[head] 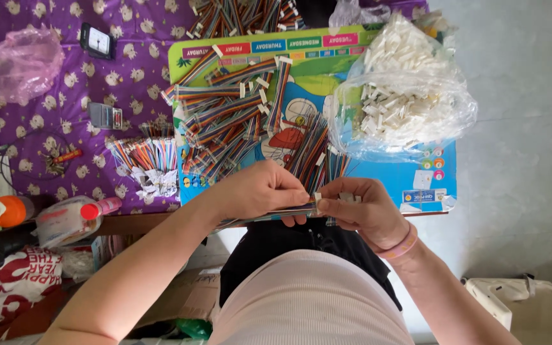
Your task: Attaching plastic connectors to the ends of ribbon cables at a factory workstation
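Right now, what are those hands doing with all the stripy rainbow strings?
A person holds one flat rainbow ribbon cable between both hands. The left hand pinches the cable along its length, and the right hand holds its end, where a small white connector sits. Many more ribbon cables lie heaped on a colourful board just beyond the hands, beside a clear bag of white connectors. Another bunch of cables lies on the purple cloth.
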